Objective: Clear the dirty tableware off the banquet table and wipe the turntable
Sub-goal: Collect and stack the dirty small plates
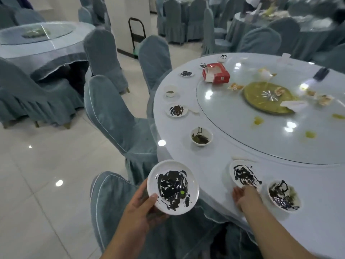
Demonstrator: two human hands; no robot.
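1. Red-and-white cardboard tissue box [216, 72] on the glass turntable [233, 116]: printing on its side too blurred to read.
2. No other text, labels, numbers or signs legible.

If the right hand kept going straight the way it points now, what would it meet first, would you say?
Most likely the smeared plate at the table's edge: the right hand points up-left at its near rim, fingertips seemingly at it already, though contact is unclear.

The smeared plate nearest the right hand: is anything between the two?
Nothing visible. The right hand is already at the near rim of the smeared plate on the table's edge; the dirty bowl sits off to its side, apart.
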